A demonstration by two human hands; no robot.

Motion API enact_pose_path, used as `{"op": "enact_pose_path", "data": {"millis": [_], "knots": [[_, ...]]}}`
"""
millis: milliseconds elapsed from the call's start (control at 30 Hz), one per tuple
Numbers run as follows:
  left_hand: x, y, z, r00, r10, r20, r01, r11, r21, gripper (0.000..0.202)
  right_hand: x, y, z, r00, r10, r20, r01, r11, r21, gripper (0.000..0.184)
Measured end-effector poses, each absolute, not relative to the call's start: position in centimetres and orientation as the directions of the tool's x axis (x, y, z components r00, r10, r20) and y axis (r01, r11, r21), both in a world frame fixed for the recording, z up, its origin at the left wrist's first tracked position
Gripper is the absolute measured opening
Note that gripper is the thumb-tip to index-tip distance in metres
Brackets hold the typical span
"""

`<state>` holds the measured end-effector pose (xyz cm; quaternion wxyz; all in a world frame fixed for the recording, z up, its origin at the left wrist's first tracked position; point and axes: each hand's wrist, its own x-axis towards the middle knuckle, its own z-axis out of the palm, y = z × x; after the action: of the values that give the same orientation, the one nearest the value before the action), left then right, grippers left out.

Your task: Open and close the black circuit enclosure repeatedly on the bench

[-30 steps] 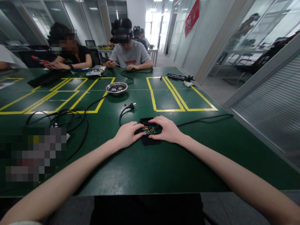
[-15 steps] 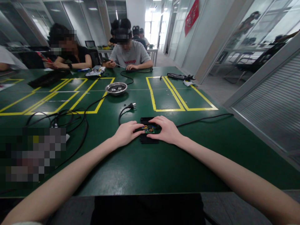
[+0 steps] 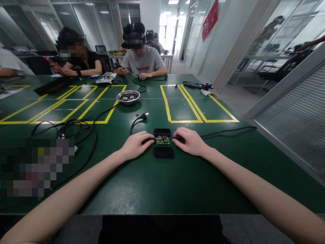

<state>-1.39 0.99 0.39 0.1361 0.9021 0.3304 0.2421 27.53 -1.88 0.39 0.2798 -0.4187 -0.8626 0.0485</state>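
Observation:
Between my hands is a small green circuit board with copper-coloured ring coils and black cables at both ends. My left hand pinches the black cable at the board's left end. On the other side my right hand has its thumb and fingers closed on the right cable. One black plastic case half lies just beyond the board, and another case half lies on the near side. The left cable curves away to a black power plug.
A metal bowl with small metal parts stands farther back on the green table. Coiled black cables lie at left. A black tool-like object rests at the far right. Across the table a person holds a screwdriver.
My right hand has moved right, off the board's edge and onto the cable. More of the board and both case halves now show. My left hand stays at the left end.

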Motion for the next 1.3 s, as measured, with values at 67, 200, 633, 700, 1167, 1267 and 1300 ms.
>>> {"op": "enact_pose_path", "data": {"millis": [67, 200, 633, 700, 1167, 1267, 1300], "knots": [[-1.6, 0.8, 0.8, 0.677, 0.638, 0.368, 0.53, -0.769, 0.358, 0.029, 27.8, -2.2, 0.9, -0.522, 0.72, 0.458, 0.67, 0.678, -0.302, 0.012], [-2.1, 0.4, 1.9, 0.732, 0.552, 0.399, 0.498, -0.833, 0.239, 0.039, 27.9, -3.1, 1.7, -0.59, 0.634, 0.5, 0.586, 0.762, -0.276, 0.013], [-2.1, -0.3, 2.1, 0.782, 0.543, 0.306, 0.512, -0.84, 0.182, 0.039, 27.3, -3.7, 1.7, -0.676, 0.539, 0.504, 0.513, 0.834, -0.203, 0.019], [-2.1, -0.4, 2.1, 0.784, 0.543, 0.302, 0.51, -0.84, 0.185, 0.039, 27.3, -3.8, 1.9, -0.679, 0.552, 0.484, 0.521, 0.827, -0.211, 0.02], [-1.8, -1.1, 1.8, 0.77, 0.579, 0.268, 0.556, -0.815, 0.164, 0.031, 27.2, -3.8, 2.3, -0.684, 0.684, 0.252, 0.62, 0.728, -0.294, 0.022], [-1.8, -1.0, 1.8, 0.785, 0.532, 0.318, 0.51, -0.846, 0.156, 0.029, 27.1, -3.7, 2.2, -0.668, 0.722, 0.183, 0.669, 0.689, -0.278, 0.022], [-1.7, -1.0, 1.8, 0.788, 0.519, 0.33, 0.495, -0.854, 0.16, 0.028, 27.0, -3.7, 2.1, -0.653, 0.74, 0.163, 0.691, 0.67, -0.271, 0.023]]}}
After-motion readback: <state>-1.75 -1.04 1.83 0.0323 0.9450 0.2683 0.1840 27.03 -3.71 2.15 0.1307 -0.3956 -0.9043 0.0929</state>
